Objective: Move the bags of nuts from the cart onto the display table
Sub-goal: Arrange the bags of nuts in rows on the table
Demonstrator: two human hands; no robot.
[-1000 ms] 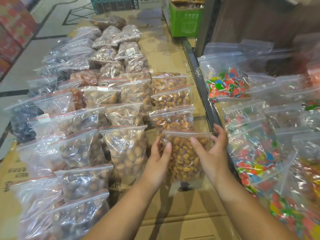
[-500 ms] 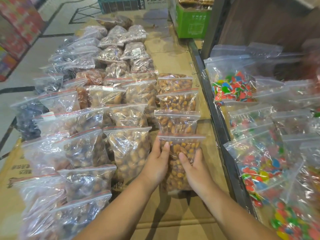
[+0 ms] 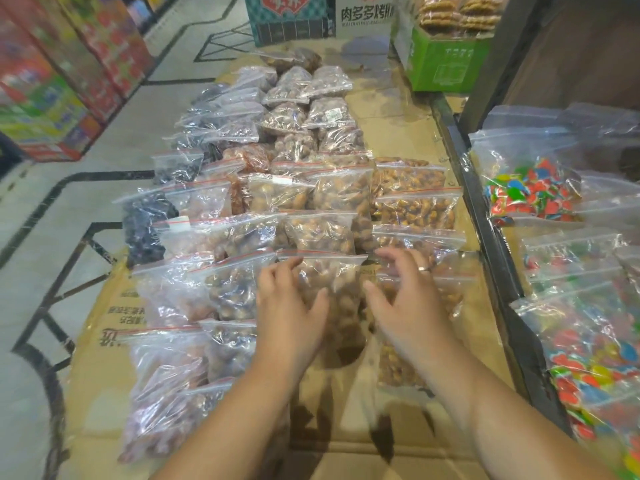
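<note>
Clear zip bags of nuts lie in rows on the cardboard-covered display table (image 3: 412, 133). The nearest bag of brown nuts (image 3: 398, 370) in the right-hand row lies flat, partly under my right hand (image 3: 405, 303). That hand has its fingers spread and holds nothing. My left hand (image 3: 291, 306) is also spread, resting on the neighbouring bag of nuts (image 3: 337, 275) in the middle row. Neither hand grips a bag.
The cart's dark rim (image 3: 485, 216) runs along the table's right side, with bags of coloured candy (image 3: 530, 192) inside. A green box (image 3: 446, 60) and a printed carton (image 3: 294, 15) stand at the table's far end. Tiled floor lies to the left.
Both hands have let go of the bag of brown nuts, which now lies at the near end of the right row. The hands have spread and shifted left over the bags.
</note>
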